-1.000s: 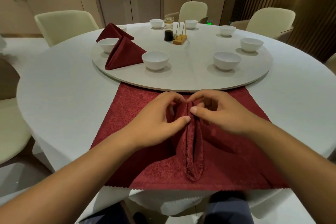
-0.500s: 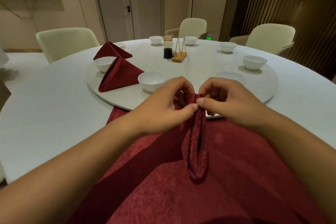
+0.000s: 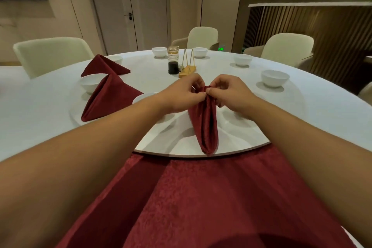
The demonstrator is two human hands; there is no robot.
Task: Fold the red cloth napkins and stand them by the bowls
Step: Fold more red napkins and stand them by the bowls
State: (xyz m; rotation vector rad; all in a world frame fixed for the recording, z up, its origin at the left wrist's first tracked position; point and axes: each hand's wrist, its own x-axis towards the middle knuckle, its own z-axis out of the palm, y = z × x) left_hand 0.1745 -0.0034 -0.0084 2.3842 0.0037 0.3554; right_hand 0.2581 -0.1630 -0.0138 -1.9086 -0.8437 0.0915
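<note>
In the left of the frame, two finished pieces stand like red tents on the turntable (image 3: 201,154). The far folded napkin (image 3: 104,66) has a small bowl (image 3: 117,59) peeking out at its right. The near folded napkin (image 3: 108,99) stands just beside the left bowl (image 3: 91,84).

In the middle, the left hand (image 3: 181,95) has its fingers curled, with thumb and forefinger pinching the top of the napkin in work (image 3: 207,123). A half-hidden bowl (image 3: 144,96) shows just left of that wrist. The right hand (image 3: 231,94) pinches the same top from the other side, so the two thumbs nearly meet. The pinched pleat hangs down to the turntable's near rim. There it runs into the wide red spread (image 3: 201,197) filling the bottom of the frame, which seems to be the same cloth. Above the hands, at top centre, sit a back-left bowl (image 3: 159,52) and a back-right bowl (image 3: 199,52).

To the right sit an upper-right bowl (image 3: 242,60) and a right bowl (image 3: 274,78).

Two bowls look served. The third napkin is only part-folded and not yet stood. At least five bowls in view have no napkin, so most of the job seems to remain.
</note>
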